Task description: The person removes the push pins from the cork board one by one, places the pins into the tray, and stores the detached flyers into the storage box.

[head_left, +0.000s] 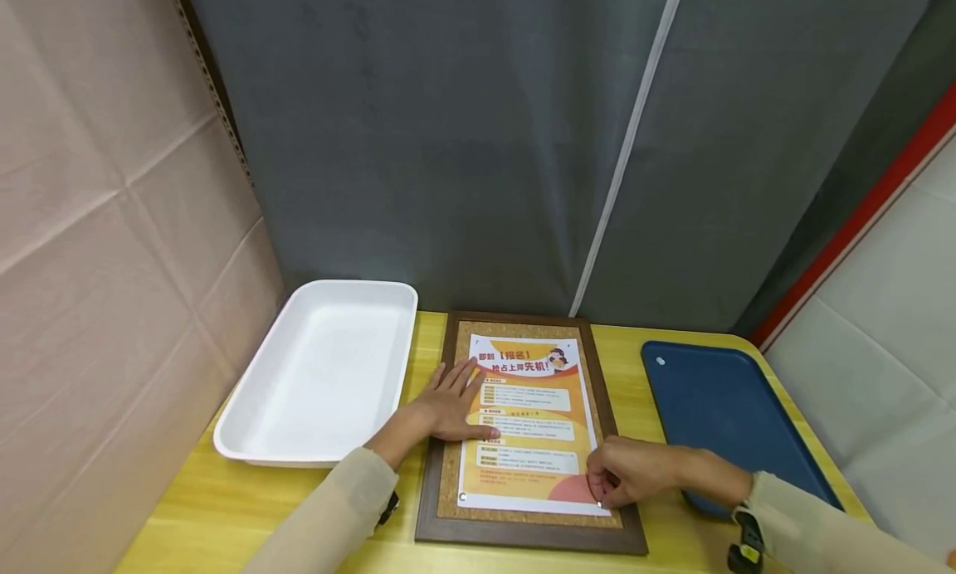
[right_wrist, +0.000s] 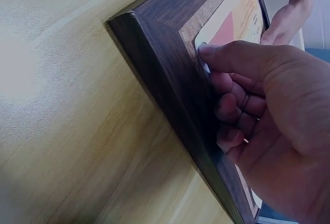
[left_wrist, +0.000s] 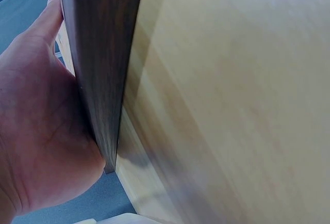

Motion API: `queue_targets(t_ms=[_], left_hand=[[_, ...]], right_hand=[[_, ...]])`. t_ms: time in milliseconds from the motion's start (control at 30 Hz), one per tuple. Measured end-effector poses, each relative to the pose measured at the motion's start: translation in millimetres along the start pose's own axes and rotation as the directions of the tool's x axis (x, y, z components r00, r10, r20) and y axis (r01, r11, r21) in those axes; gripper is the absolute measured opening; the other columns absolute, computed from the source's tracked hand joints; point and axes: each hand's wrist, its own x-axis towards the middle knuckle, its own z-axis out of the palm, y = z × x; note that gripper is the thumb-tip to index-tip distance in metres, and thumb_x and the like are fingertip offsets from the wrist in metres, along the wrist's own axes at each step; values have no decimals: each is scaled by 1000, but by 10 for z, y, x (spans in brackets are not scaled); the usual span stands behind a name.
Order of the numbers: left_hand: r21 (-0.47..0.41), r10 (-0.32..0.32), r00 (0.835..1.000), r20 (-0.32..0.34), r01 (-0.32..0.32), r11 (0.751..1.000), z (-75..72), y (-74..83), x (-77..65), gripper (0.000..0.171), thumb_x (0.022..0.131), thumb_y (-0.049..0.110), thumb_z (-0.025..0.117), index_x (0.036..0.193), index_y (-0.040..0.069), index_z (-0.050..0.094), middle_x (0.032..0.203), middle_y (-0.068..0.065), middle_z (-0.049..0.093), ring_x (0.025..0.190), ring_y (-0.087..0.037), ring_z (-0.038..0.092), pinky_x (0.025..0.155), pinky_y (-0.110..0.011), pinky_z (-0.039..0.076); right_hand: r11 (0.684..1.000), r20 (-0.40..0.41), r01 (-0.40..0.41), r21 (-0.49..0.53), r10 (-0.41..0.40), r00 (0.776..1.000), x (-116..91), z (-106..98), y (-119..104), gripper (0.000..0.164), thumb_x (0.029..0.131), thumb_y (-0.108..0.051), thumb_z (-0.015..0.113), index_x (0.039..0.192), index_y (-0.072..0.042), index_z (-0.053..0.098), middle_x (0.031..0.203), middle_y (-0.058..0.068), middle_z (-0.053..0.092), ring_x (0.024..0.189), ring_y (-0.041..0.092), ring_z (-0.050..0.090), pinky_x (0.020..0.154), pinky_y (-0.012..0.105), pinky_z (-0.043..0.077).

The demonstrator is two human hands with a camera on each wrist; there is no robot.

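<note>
A printed orange-and-white poster (head_left: pixel 526 483) lies on a cork board (head_left: pixel 448 483) with a dark wooden frame (head_left: pixel 530 534). My left hand (head_left: pixel 451 404) rests spread over the board's left side, fingers and thumb on the poster's left edge. In the left wrist view the palm (left_wrist: pixel 46 121) lies against the frame's side. At the poster's lower right corner my right hand (head_left: pixel 635 472) pinches a small, shiny whitish thumbtack (head_left: pixel 599 504) between thumb and forefinger, the other fingers curled. A round tack (head_left: pixel 463 497) sits in the lower left corner. Small marks show at both top corners.
A deep white tray (head_left: pixel 317 459) stands left of the board. On the right lies a blue tray (head_left: pixel 717 408) with a small whitish piece (head_left: pixel 660 361) in its far corner, partly beneath the right forearm. A grey curtain (head_left: pixel 448 143) hangs behind the yellow wooden table (head_left: pixel 187 516).
</note>
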Motion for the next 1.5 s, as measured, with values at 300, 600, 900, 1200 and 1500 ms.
queue_targets(t_ms=[300,600,900,1200,1500], left_hand=[[36,-3,1000,4,3,999,-151,84,-129,112,94,87,43,173,15,7,179,-10,-1,166,-27,0,132,-54,2],[14,-3,1000,12,3,1000,-106,56,-74,116,92,90,41,173,16,4,179,-10,-5,165,-27,-5,132,-54,-2],[51,-9,1000,10,8,999,-160,97,-126,112,94,87,42,173,16,6,179,-10,0,166,-27,-1,132,-54,3],[1,-9,1000,-4,9,1000,-30,28,-32,115,92,88,44,173,18,3,179,-8,-6,165,-25,-9,131,-54,-6],[-21,16,1000,-1,-16,1000,85,-55,71,120,89,93,40,172,19,-2,178,-7,-13,164,-25,-14,130,-55,-11]], right_hand=[[998,59,-49,40,46,997,29,-20,8,9,91,-5,79,88,-11,74,75,-14,63,66,-13,48,56,10,46],[998,77,-56,37,53,996,46,-51,-7,9,90,-5,79,87,-11,74,74,-15,62,65,-13,47,56,9,46],[997,88,-65,46,60,994,49,-55,-11,8,90,-7,78,86,-11,74,73,-17,60,65,-14,46,56,9,43],[998,81,-40,49,36,996,55,-43,9,7,89,-5,77,85,-10,73,72,-17,57,64,-14,45,55,8,42],[999,68,-34,39,31,997,44,-28,12,10,89,-4,76,83,-11,72,70,-17,54,63,-14,43,54,8,39]])
